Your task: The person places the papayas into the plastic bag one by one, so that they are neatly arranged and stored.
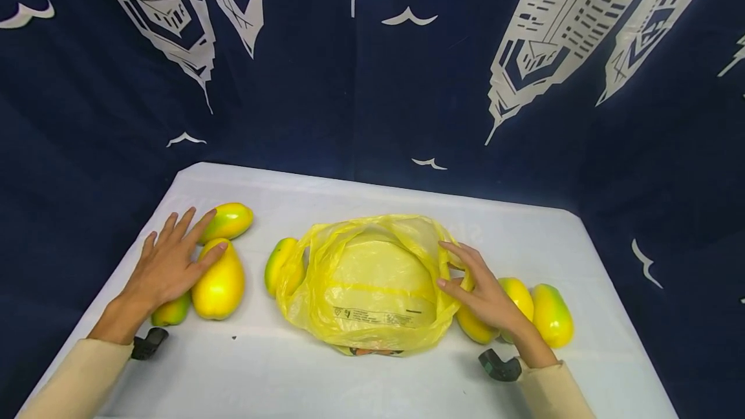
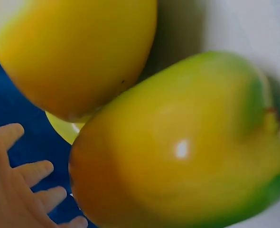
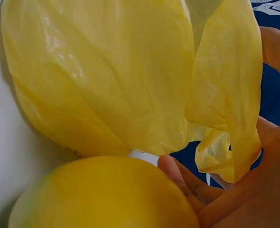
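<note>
Left hand (image 1: 169,267) fingers spread straight by the large yellow fruit (image 1: 220,283): cup its middle. Right hand (image 1: 483,293), apparently gripping the yellow bag (image 1: 387,336) mid-tabletop (image 1: 279,380), should keep its mouth wide

Bright, fairly even light on my white table (image 1: 291,383), soft shadows.
At my left wrist, a mango (image 2: 178,171) carries a small white glare spot; at my right, the yellow bag (image 3: 102,71) glints, the nearest fruit (image 3: 107,194) blurs. The navy backdrop (image 1: 361,96) looks dim.
</note>
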{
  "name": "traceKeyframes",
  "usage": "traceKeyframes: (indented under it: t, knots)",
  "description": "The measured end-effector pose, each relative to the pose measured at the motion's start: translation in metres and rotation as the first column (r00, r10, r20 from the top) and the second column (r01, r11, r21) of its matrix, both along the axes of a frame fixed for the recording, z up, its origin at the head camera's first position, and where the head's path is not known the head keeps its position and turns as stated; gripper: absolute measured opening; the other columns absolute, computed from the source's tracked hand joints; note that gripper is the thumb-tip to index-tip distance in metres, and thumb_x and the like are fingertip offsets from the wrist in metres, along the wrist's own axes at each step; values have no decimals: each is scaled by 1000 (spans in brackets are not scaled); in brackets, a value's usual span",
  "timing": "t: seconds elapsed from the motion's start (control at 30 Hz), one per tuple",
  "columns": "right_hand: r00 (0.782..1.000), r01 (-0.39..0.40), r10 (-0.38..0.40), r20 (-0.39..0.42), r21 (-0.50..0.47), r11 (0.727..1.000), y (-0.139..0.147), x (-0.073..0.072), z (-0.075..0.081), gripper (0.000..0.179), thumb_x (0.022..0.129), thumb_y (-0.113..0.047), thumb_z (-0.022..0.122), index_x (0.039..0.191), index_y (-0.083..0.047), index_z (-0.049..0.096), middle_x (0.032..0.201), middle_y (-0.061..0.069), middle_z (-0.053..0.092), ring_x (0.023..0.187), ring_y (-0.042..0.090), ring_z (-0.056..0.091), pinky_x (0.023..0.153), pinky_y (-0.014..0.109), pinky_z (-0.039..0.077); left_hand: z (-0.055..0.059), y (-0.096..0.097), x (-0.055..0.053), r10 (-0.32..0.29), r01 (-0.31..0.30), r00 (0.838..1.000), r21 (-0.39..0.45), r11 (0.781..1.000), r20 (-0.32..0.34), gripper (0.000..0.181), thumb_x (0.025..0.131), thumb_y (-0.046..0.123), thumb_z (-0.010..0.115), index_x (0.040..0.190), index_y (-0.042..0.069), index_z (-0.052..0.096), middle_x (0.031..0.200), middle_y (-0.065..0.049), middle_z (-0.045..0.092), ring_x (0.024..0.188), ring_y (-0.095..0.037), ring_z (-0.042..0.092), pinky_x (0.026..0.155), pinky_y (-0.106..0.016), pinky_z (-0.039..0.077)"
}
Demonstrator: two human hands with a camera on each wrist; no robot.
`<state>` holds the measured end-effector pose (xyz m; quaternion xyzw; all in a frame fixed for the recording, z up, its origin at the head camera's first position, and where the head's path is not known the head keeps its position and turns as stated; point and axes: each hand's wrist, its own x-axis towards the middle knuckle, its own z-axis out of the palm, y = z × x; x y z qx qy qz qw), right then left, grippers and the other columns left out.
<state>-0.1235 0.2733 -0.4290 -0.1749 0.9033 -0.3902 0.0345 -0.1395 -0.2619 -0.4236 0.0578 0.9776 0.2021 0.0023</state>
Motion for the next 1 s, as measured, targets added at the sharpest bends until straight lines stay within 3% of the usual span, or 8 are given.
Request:
traceKeyframes:
  t: [0.17, 0.4, 0.67, 0.9, 1.0]
  knots:
    - [1000, -5, 5, 2, 1, 1000, 0, 0, 0, 64, 98, -26, 66, 154, -18, 37, 161, 17, 23, 139, 45, 37, 100, 66, 45, 7, -10, -18, -60, 58, 998, 119, 991, 12, 82, 97, 54, 58, 161, 18, 20, 162, -30, 17, 146, -55, 13, 107, -79, 14]
    - [1000, -11, 11, 2, -4, 1000, 2, 1, -2, 64, 97, -26, 67, 153, -17, 37, 161, 16, 24, 139, 46, 38, 100, 68, 43, 19, -27, -45, -193, 159, 977, 293, 943, 88, 85, 89, 39, 75, 157, 14, 31, 160, -28, 24, 145, -53, 19, 111, -75, 17]
    - [1000, 1, -1, 22, -3, 1000, 2, 1, -3, 63, 97, -28, 67, 153, -24, 38, 162, 15, 24, 139, 45, 38, 103, 73, 37, 20, -37, -68, -218, 91, 934, 403, 911, 284, 87, 88, 40, 76, 158, 23, 29, 167, -16, 16, 147, -53, 14, 106, -78, 21]
    - [999, -5, 6, 37, -29, 1000, 3, 0, -5, 63, 97, -26, 67, 153, -20, 38, 162, 15, 23, 131, 44, 50, 98, 62, 49, 15, -39, -85, -236, 40, 911, 498, 866, 338, 88, 87, 33, 78, 158, 18, 30, 168, -12, 13, 148, -51, 15, 110, -76, 19]
    - [999, -11, 13, 35, -39, 999, 4, -1, -6, 62, 98, -25, 66, 153, -20, 38, 161, 16, 22, 128, 43, 53, 97, 57, 51, 13, -41, -90, -243, 25, 900, 514, 857, 362, 86, 87, 31, 78, 158, 17, 30, 168, -12, 9, 148, -52, 15, 110, -77, 19]
